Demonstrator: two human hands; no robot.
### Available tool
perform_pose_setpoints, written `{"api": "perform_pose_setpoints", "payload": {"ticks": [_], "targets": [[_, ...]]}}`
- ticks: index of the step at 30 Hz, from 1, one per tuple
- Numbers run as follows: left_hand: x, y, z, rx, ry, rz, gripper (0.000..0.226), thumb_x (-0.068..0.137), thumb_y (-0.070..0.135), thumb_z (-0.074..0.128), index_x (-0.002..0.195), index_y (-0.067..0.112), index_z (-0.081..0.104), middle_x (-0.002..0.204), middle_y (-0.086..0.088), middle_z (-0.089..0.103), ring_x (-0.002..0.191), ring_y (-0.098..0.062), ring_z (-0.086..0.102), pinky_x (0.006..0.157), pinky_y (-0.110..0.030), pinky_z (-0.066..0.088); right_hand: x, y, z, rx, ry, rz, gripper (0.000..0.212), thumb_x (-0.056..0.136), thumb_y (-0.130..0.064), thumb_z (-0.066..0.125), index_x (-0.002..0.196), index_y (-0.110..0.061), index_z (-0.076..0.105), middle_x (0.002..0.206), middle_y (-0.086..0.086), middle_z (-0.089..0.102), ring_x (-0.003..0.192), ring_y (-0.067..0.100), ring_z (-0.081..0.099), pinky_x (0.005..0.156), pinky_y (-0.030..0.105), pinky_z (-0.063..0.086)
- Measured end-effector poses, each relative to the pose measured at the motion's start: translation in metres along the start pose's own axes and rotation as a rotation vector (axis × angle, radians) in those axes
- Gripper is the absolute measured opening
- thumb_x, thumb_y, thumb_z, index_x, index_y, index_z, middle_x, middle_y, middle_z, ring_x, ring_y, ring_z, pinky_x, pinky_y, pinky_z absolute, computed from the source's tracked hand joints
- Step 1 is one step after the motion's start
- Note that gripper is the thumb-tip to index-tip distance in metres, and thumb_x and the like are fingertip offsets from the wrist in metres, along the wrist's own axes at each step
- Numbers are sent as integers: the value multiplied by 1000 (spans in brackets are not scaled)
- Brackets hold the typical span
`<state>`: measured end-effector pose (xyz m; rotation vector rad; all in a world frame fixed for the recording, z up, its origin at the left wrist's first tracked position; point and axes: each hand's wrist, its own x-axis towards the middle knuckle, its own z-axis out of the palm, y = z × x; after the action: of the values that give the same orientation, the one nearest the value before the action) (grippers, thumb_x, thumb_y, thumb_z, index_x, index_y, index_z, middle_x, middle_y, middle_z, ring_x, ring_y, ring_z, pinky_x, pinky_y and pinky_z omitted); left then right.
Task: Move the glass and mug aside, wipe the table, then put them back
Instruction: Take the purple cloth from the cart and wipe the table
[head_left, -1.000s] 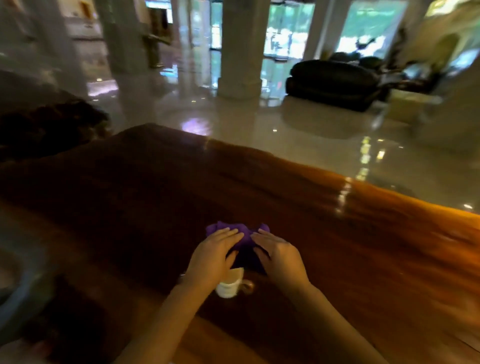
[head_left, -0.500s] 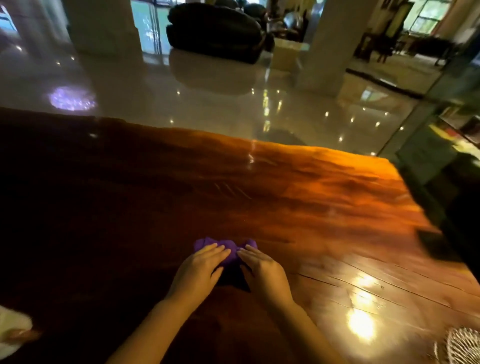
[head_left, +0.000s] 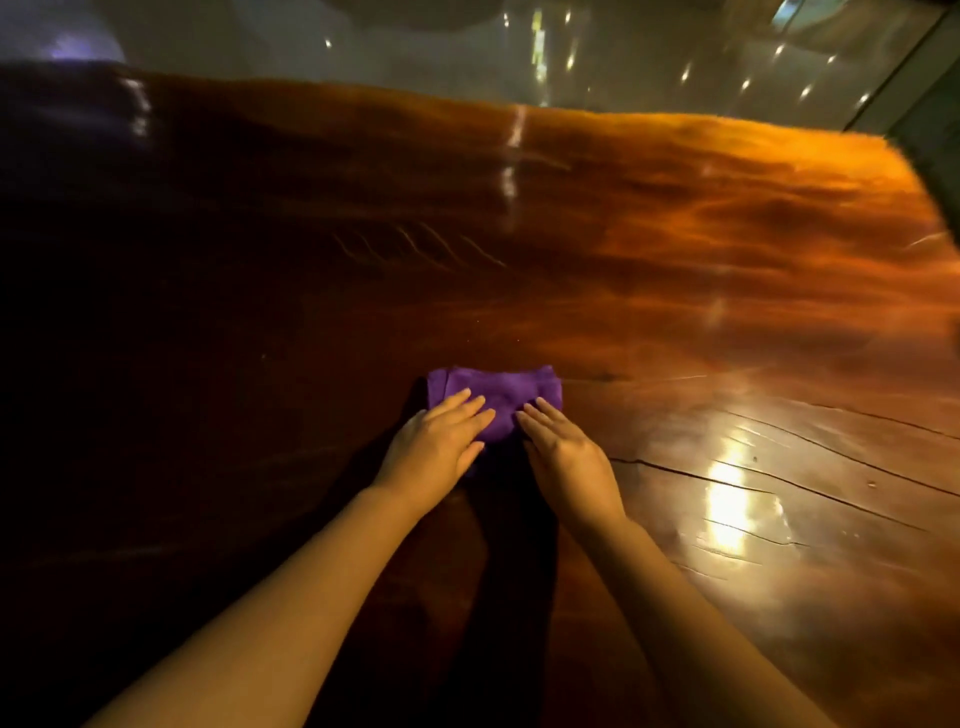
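Note:
A folded purple cloth (head_left: 493, 397) lies on the glossy dark wooden table (head_left: 675, 249). My left hand (head_left: 436, 447) presses flat on the cloth's left part, fingers stretched forward. My right hand (head_left: 566, 457) presses on its right edge in the same way, fingertips on the fabric. Both hands sit side by side, nearly touching. Neither the mug nor the glass is in view.
The table's far edge (head_left: 571, 111) runs across the top, with shiny tiled floor (head_left: 623, 47) beyond it. The right corner of the table (head_left: 904, 150) ends by a dark object. Cracks and bright light reflections (head_left: 727, 499) mark the wood to the right of my hands.
Both hands have slid the cloth rightward along the table. The white mug, near my hands one second ago, has passed out of view on the left. The view has tilted down.

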<state>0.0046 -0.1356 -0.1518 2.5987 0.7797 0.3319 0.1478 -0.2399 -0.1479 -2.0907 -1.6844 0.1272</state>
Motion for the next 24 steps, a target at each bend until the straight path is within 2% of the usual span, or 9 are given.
{"api": "perform_pose_setpoints", "payload": {"ticks": [2, 6, 8, 10, 12, 15, 18, 20, 24], "targets": [[-4, -5, 7, 91, -9, -21, 45, 84, 17, 60, 128, 21, 51, 138, -3, 52, 132, -20, 41, 100, -48, 43, -2, 5, 10, -48, -6, 0, 35, 86, -12, 52, 118, -1, 60, 122, 16, 63, 120, 28, 55, 93, 44, 50], [-11, -7, 16, 307, -80, -38, 51, 91, 30, 32, 141, 28, 25, 151, 6, 31, 141, -15, 21, 109, -58, 23, -14, 7, 21, -134, -75, 66, 50, 92, -27, 26, 137, -11, 40, 143, 8, 43, 135, 23, 34, 107, 51, 29], [-15, -7, 17, 319, -88, -14, 54, 90, 37, 24, 142, 28, 19, 152, 7, 27, 141, -14, 13, 111, -59, 14, -20, 3, 20, -148, -67, 79, 50, 90, -28, 29, 135, -13, 44, 142, 6, 47, 134, 21, 35, 106, 56, 30], [-21, -12, 11, 223, -54, 20, 57, 89, 43, 25, 143, 30, 14, 154, 7, 20, 143, -9, 4, 115, -52, 3, -22, 1, 13, -162, -16, 95, 47, 89, -34, 33, 126, -16, 55, 135, 4, 55, 133, 16, 37, 106, 57, 32], [-24, -30, -3, 188, 51, 5, 60, 87, 44, 29, 143, 30, 15, 153, 4, 21, 142, -9, 5, 112, -47, 5, -17, -1, 2, -165, 14, 83, 51, 93, -49, 26, 126, -23, 56, 139, 1, 51, 137, 18, 30, 109, 54, 20], [-8, -86, -31, 231, 189, -238, 62, 84, 47, 26, 143, 30, 15, 154, -3, 20, 142, -16, 6, 111, -56, 9, 8, 0, -6, -225, -122, -161, 61, 88, -64, 27, 143, -38, 24, 157, 1, 16, 144, 30, 7, 109, 60, 7], [21, -138, -55, 324, 77, -445, 64, 83, 63, 10, 142, 38, 0, 157, -1, -5, 142, -22, -13, 108, -65, 0, 35, 4, 7, -283, -344, -405, 71, 84, -69, 34, 144, -43, 9, 158, -3, 4, 144, 30, -4, 107, 67, 2], [38, -155, -58, 357, -37, -510, 67, 81, 68, 9, 140, 43, -9, 155, 2, -18, 140, -24, -22, 107, -67, -3, 40, 6, 15, -268, -402, -392, 71, 83, -70, 36, 143, -48, 5, 158, -6, 2, 144, 25, -9, 107, 67, -2], [50, -161, -51, 382, -97, -586, 70, 79, 72, 14, 139, 45, -10, 157, 3, -13, 142, -25, -15, 108, -68, 3, 33, 1, 21, -225, -355, -195, 74, 78, -75, 35, 141, -51, 7, 157, -9, 4, 144, 24, -7, 106, 70, 4]]}}
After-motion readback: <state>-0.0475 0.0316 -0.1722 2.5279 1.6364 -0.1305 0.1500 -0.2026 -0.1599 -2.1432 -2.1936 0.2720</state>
